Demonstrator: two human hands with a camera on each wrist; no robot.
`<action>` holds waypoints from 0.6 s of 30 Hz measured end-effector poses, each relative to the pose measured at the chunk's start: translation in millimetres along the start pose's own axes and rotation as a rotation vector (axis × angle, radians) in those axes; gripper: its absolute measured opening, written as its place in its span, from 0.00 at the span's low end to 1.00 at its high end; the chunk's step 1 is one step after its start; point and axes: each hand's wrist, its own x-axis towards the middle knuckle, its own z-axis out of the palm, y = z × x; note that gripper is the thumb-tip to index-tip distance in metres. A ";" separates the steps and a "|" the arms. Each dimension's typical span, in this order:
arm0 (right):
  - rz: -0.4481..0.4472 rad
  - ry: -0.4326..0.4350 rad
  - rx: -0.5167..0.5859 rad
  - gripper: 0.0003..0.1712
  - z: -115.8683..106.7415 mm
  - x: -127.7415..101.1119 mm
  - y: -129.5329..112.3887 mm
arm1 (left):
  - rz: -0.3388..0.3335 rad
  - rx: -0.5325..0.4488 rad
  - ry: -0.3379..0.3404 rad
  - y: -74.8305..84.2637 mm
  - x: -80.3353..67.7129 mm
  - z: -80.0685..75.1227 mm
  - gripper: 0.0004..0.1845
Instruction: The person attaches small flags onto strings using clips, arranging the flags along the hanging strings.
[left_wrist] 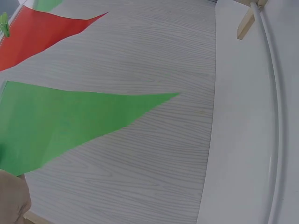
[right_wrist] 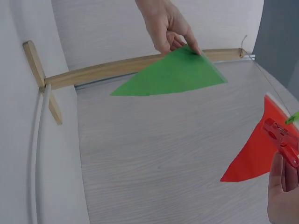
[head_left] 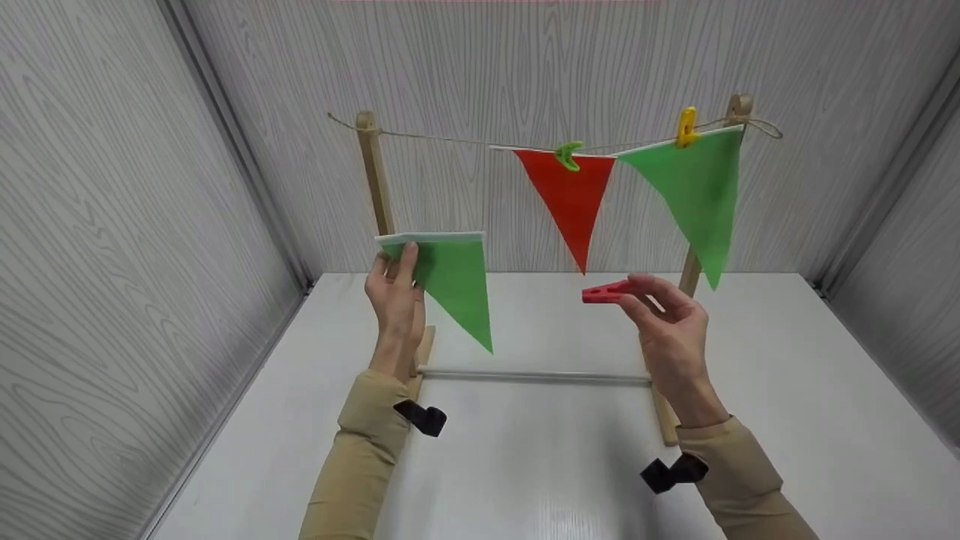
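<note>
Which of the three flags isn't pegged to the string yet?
The green flag pinched in the left hand, low beside the left post. The red flag and the other green flag both hang from the string by pegs.

Flags – three: two green (head_left: 454,289) (head_left: 697,199), one red (head_left: 571,195). Clothes pegs – three: green (head_left: 568,155), yellow (head_left: 685,126), red (head_left: 604,292). Wooden posts – two (head_left: 373,176) (head_left: 738,109). String – one (head_left: 450,139).

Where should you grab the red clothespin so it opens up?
Pinch the red clothespin at its rear handle ends, coming from the right, where the right hand already holds it. Its jaw end points left toward the loose green flag, so squeezing the back probably opens that end.
</note>
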 end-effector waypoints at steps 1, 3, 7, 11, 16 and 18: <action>-0.001 0.003 -0.002 0.16 4.7 1.8 -0.5 | 0.007 0.000 0.007 0.9 0.9 2.0 0.13; 0.000 0.005 0.000 0.16 14.3 5.5 -1.4 | 0.017 0.002 0.018 2.7 2.5 5.8 0.13; 0.004 0.019 -0.006 0.15 34.1 13.8 -3.4 | 0.030 0.001 0.032 5.9 6.2 13.1 0.15; 0.000 0.023 -0.032 0.15 49.9 23.2 -4.4 | 0.038 -0.017 0.037 8.9 10.8 18.5 0.16; -0.017 0.013 -0.042 0.16 68.0 36.4 -6.0 | 0.037 -0.028 0.033 14.7 15.8 22.9 0.17; -0.038 -0.001 -0.055 0.15 75.6 41.7 -6.9 | 0.038 -0.025 0.028 17.8 17.8 24.8 0.17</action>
